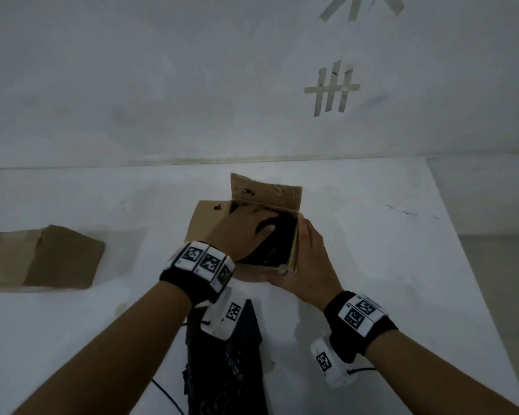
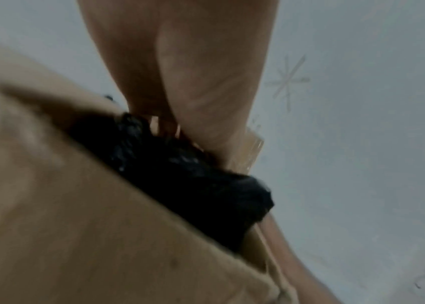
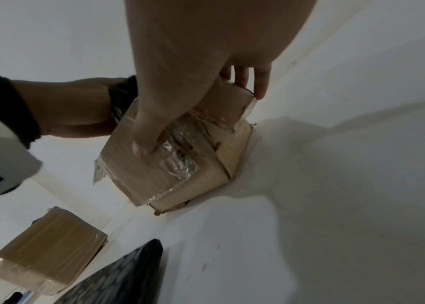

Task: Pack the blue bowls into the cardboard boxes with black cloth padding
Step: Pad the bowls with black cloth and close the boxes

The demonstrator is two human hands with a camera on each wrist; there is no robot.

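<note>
An open cardboard box (image 1: 264, 190) stands in the middle of the white table (image 1: 372, 235), its flaps up. Black cloth (image 1: 282, 241) fills its inside. My left hand (image 1: 246, 232) reaches into the box from the left, and its fingers press down on the black cloth (image 2: 193, 185) against the cardboard wall (image 2: 76, 226). My right hand (image 1: 309, 259) grips the box from the right, thumb on the taped near side (image 3: 154, 174) and fingers (image 3: 260, 82) round the far corner. No blue bowl shows in any view.
A second cardboard box (image 1: 42, 259), taped closed (image 3: 50, 251), sits at the left. A loose black patterned cloth (image 1: 225, 360) lies near the table's front edge. A white wall with tape marks (image 1: 331, 88) rises behind. The table's right edge (image 1: 462, 250) runs close by.
</note>
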